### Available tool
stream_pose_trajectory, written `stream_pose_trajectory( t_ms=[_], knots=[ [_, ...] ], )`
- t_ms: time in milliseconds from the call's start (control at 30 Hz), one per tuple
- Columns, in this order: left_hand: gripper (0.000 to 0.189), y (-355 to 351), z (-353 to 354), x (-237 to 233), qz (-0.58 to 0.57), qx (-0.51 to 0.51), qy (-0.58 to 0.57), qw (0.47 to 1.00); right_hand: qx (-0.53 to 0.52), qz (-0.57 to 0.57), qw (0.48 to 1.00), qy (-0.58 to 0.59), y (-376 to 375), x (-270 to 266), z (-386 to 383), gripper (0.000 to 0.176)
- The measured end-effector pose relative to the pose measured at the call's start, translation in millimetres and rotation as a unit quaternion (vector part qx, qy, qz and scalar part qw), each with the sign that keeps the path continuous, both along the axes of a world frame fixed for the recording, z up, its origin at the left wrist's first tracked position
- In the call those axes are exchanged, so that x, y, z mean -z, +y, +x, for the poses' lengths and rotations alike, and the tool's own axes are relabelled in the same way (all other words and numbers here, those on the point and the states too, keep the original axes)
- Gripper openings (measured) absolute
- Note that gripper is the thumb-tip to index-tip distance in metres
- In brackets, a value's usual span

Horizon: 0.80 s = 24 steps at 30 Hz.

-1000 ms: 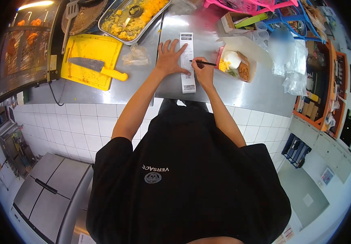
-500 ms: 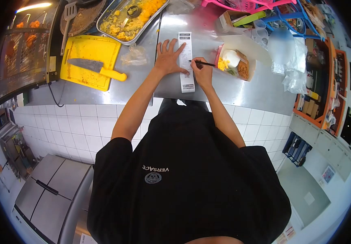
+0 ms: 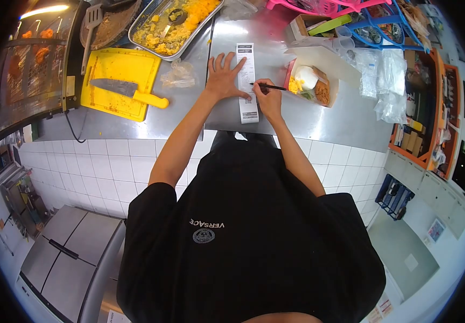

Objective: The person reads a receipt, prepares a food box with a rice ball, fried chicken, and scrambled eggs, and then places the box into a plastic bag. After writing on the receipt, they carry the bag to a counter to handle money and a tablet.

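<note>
The left hand (image 3: 223, 79) is pressing open and flat on the receipt (image 3: 247, 55) near the front edge of the bench (image 3: 324, 125), long axis running away; the right hand (image 3: 269, 100) is pinching a pen (image 3: 273, 86), tip meeting the paper's right side.

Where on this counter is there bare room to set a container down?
Bare counter lies in front of the food box, out to the plastic bags. A smaller patch sits between the cutting board and the left hand. Crowded: the receipt by the right hand and its pen, and the back row of food tray and baskets.
</note>
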<state>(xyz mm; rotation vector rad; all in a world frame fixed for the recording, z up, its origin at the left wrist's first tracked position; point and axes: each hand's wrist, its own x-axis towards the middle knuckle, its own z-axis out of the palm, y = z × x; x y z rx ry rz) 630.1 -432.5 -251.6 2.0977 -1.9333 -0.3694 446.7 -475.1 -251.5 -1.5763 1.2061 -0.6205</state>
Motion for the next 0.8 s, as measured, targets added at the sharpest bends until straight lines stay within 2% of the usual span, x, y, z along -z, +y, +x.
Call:
stream_pose_trajectory(
  t_ms=[133,333,400,433,467,533,567,600,667,700,733,767,800],
  knots=[
    [0.130,0,1,1,-0.006,0.002,0.009,1.000,0.010,-0.003,1.000,-0.026,3,3,-4,0.014],
    [0.131,0,-1,-3,-0.009,-0.004,0.000,1.000,0.021,-0.023,0.999,0.021,7,-5,-7,0.017],
    [0.131,-1,0,-3,-0.021,0.000,0.004,1.000,0.007,0.000,0.998,0.065,10,-19,-15,0.019],
    [0.131,-1,1,-2,-0.023,-0.003,0.010,1.000,-0.025,0.013,0.992,0.125,9,-30,-17,0.024],
    [0.131,-2,2,-6,-0.028,0.005,0.011,1.000,-0.016,0.010,0.992,0.126,6,-33,-18,0.024],
    [0.132,-10,7,-15,0.020,0.006,-0.017,1.000,-0.098,-0.097,0.939,0.315,-1,-39,-17,0.033],
    [0.133,-17,8,-20,0.011,0.007,-0.043,0.999,-0.106,-0.114,0.927,0.342,-5,-46,-18,0.037],
    [0.133,-28,11,-25,0.004,0.014,-0.046,0.999,-0.096,-0.118,0.927,0.342,-13,-70,-18,0.037],
    [0.133,-52,14,-34,0.150,0.011,-0.058,0.987,0.017,-0.093,0.968,0.233,-33,-129,-23,0.029],
    [0.131,-62,12,-39,0.168,0.014,-0.084,0.982,0.061,-0.247,0.939,0.230,-53,-135,-39,0.027],
    [0.131,-70,10,-43,0.164,0.018,-0.087,0.982,0.104,-0.391,0.887,0.222,-75,-140,-58,0.030],
    [0.121,-78,7,-46,0.180,0.020,-0.088,0.980,0.123,-0.477,0.826,0.273,-93,-160,-69,0.028],
    [0.110,-86,3,-49,0.196,0.022,-0.089,0.976,0.134,-0.518,0.790,0.298,-107,-165,-88,0.028]
  ],
)
